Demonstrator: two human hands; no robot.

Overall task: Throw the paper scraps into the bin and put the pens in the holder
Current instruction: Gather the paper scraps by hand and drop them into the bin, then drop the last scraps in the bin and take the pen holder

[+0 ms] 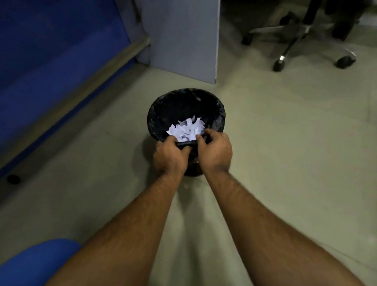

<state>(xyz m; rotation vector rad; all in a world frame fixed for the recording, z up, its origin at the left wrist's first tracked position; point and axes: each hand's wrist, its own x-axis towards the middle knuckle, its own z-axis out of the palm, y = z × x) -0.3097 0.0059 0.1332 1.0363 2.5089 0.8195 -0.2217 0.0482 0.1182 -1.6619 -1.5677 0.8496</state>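
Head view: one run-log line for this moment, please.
stage: scraps to bin | left hand: grips black object at bin rim | right hand: same | paper scraps: over bin opening | pens, holder: not in view

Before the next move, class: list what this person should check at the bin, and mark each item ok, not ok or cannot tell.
1. Paper scraps over the bin opening: ok.
2. Left hand and right hand both grip a dark object at the near rim: ok.
3. All scraps released: cannot tell.
4. Scraps spilled on the floor: none seen, ok.
5. Pens and holder in view: not ok.
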